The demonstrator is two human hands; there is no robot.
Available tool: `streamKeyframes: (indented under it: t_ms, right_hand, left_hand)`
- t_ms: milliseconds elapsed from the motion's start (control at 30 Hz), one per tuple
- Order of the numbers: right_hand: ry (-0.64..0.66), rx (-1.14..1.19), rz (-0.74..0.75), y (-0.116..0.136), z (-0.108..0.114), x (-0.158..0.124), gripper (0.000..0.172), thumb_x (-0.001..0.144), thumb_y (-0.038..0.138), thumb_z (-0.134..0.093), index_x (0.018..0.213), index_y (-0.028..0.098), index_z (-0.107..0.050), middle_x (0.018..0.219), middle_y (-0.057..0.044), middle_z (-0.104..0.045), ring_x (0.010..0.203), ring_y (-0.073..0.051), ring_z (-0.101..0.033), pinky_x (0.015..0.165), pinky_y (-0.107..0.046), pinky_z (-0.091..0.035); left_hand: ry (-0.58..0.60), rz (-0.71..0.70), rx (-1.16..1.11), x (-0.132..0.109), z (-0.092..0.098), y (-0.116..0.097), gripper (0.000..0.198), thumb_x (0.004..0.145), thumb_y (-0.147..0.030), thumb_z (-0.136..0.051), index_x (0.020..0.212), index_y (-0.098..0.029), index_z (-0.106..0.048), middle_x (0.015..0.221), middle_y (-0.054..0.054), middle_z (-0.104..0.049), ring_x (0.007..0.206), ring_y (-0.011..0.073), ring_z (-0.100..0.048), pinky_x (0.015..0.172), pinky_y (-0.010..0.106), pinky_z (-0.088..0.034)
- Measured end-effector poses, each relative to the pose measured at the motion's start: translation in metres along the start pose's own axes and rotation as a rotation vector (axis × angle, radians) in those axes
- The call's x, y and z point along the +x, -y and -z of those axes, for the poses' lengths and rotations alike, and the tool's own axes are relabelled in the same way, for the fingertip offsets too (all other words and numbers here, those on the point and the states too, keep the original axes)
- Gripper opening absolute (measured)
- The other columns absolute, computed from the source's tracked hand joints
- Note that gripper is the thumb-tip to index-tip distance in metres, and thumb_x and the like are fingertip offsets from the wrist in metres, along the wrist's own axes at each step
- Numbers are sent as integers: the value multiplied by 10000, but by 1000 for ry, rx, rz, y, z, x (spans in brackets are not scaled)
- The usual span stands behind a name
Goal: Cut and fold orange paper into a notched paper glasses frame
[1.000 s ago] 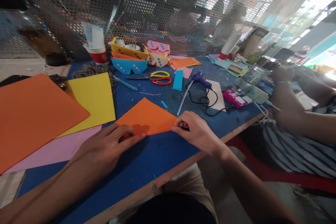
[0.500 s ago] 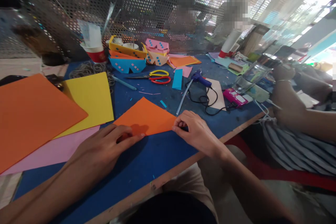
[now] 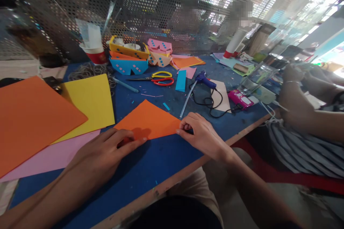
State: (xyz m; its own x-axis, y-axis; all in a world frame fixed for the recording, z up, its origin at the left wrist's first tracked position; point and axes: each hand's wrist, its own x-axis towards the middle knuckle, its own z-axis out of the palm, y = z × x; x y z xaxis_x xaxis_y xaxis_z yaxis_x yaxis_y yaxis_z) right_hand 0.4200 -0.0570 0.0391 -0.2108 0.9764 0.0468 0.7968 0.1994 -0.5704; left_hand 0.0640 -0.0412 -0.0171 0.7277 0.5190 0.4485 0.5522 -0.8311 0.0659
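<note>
A sheet of orange paper [image 3: 150, 120], folded into a triangle-like shape, lies on the blue table in front of me. My left hand [image 3: 111, 150] rests on its near left part, thumb stretched along the near edge and the fingers apart from it. At the right corner my right hand [image 3: 197, 130] has thumb and curled fingers pinched on the paper. Beyond the sheet are a small blue paper strip [image 3: 166, 106], a folded blue paper piece [image 3: 181, 80] and scissors [image 3: 162, 78] with yellow and red handles.
Larger orange [image 3: 34, 118], yellow [image 3: 94, 103] and pink [image 3: 61, 154] sheets overlap at left. Paper glasses [image 3: 129, 65] stand at the back near a cup [image 3: 96, 55]. A blue glue gun [image 3: 205, 79] with its cord lies right of centre. Another person's arm [image 3: 303, 107] reaches in from the right.
The view has shifted very slightly. Both hands keep their places on the orange paper, with no clear movement of the sheet.
</note>
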Motion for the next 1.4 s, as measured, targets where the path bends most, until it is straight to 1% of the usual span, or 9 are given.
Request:
streamKeyframes:
  t_ms: [167, 367, 533, 700, 767, 833, 933, 1133, 1400]
  right_hand:
    - [-8, 8, 12, -3, 1, 0, 226, 1062, 122, -845, 929, 242, -708, 1034, -18, -745, 1021, -218, -684, 949, -372, -497]
    - [-52, -20, 19, -9, 1, 0, 227, 1048, 94, -834, 926, 243, -714, 1021, -16, -737, 1025, -216, -696, 938, -359, -508]
    - [-52, -31, 49, -13, 1, -1, 210, 1050, 105, -833, 939, 245, -722, 1014, -19, -736, 1018, -221, -698, 938, -365, -517]
    - [-72, -11, 81, -17, 1, -4, 213, 1050, 104, -820, 954, 256, -705, 1030, -22, -742, 1042, -231, -709, 945, -371, -537]
    - [-78, 0, 90, -19, 1, -4, 212, 1052, 98, -809, 961, 256, -701, 1040, -24, -741, 1053, -234, -714, 954, -374, -545]
    - [-82, 6, 102, -21, 1, -5, 212, 1052, 92, -804, 967, 256, -699, 1044, -23, -738, 1050, -233, -714, 962, -377, -549]
    - [-95, 29, 112, -23, 0, -6, 222, 1046, 77, -805, 974, 256, -696, 1052, -19, -741, 1060, -227, -718, 962, -367, -553]
    - [-116, 49, 121, -27, -1, -6, 227, 1035, 60, -803, 976, 256, -706, 1055, -16, -744, 1070, -219, -731, 956, -350, -568]
    - [-113, 105, 126, -29, 0, -7, 228, 1029, 39, -753, 1012, 262, -707, 1070, -18, -746, 1075, -217, -734, 974, -358, -588]
  left_hand:
    - [18, 13, 38, -5, 0, 1, 693, 1072, 19, -385, 1526, -359, -748, 1235, 72, -782, 1022, 262, -721, 875, 373, -601]
    - [73, -27, 38, -2, 8, 2, 688, 1053, -4, -438, 1553, -374, -732, 1246, 54, -808, 1028, 253, -754, 862, 346, -631]
    - [92, 81, 57, -3, 7, -6, 670, 1099, -7, -371, 1499, -362, -774, 1272, 64, -805, 1098, 264, -756, 931, 380, -640]
    - [125, 61, 26, -3, 10, -3, 666, 1084, -35, -427, 1515, -389, -790, 1290, 50, -825, 1075, 269, -776, 904, 374, -648]
    - [107, 53, 6, -4, 10, -3, 654, 1085, -46, -444, 1513, -393, -798, 1295, 46, -826, 1083, 268, -777, 902, 368, -646]
    - [82, 79, -6, -6, 9, -3, 661, 1104, -41, -431, 1518, -402, -798, 1303, 42, -819, 1107, 261, -766, 938, 371, -642]
    - [121, 132, 9, -10, 7, -4, 702, 1107, -10, -410, 1539, -415, -787, 1331, 45, -808, 1146, 258, -750, 994, 386, -634]
    - [157, 31, 14, -11, 6, 7, 719, 1060, -23, -480, 1597, -420, -745, 1342, 43, -822, 1096, 254, -771, 930, 351, -643]
    - [141, 38, 31, -14, 4, 10, 747, 1031, -28, -463, 1575, -432, -777, 1293, 45, -833, 1074, 264, -781, 932, 347, -664]
